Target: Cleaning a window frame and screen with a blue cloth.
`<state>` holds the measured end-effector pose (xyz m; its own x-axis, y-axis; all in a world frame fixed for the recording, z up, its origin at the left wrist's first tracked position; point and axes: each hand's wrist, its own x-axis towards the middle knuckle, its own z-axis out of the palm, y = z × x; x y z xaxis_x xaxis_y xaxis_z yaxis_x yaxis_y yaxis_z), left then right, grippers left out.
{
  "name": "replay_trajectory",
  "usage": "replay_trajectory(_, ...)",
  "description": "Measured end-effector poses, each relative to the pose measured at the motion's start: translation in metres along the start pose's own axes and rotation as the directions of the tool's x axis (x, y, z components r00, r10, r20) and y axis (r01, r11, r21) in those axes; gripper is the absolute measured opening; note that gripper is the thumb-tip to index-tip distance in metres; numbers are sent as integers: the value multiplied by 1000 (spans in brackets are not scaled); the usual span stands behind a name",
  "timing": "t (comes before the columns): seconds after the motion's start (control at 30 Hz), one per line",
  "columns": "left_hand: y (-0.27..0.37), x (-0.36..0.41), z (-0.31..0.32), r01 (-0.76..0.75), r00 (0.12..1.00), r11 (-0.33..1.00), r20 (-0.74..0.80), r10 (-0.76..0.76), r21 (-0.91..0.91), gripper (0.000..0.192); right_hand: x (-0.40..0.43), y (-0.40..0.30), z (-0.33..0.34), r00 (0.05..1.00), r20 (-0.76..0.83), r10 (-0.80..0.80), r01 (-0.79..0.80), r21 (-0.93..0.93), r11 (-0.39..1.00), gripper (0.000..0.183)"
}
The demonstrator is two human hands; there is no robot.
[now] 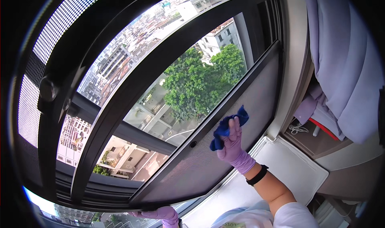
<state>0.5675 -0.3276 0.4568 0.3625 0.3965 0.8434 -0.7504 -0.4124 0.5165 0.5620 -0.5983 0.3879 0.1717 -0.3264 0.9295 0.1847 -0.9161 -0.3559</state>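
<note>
My right hand (233,143), in a pink rubber glove, holds a dark blue cloth (224,130) against the mesh of a dark-framed window screen (258,86). A black band circles that wrist. At the bottom edge of the view, my left hand (159,214), gloved alike, lies at the lower end of the screen's frame (168,164). Its fingers are partly hidden beneath the frame, so its grip is unclear. A round black knob or hole (193,144) marks the screen's frame, left of the cloth.
Dark sliding window frames (120,80) curve across the left, with trees (192,83) and buildings outside. A white padded surface (288,164) lies below the screen. At right, lilac bedding or curtain fabric (343,62) hangs over a shelf (315,143) holding a white cord.
</note>
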Motion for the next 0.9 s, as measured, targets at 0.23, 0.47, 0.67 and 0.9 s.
replay_trajectory(0.23,-9,-3,-8,-17,998,991,60,9,133,50,79,86,-47,901,-183,393,-398,9,917,55)
replay_trajectory(0.47,-13,-4,-11,33,997,999,68,-36,44,56,34,-57,2,886,-66,459,-440,195,877,60)
replay_trajectory(0.67,-11,3,-3,173,978,937,-61,-201,-303,50,-48,-188,41,994,107,-20,-9,268,963,55)
replay_trajectory(0.9,-12,0,-6,213,976,966,-14,-218,-147,54,-65,-139,37,802,219,-556,548,100,830,46)
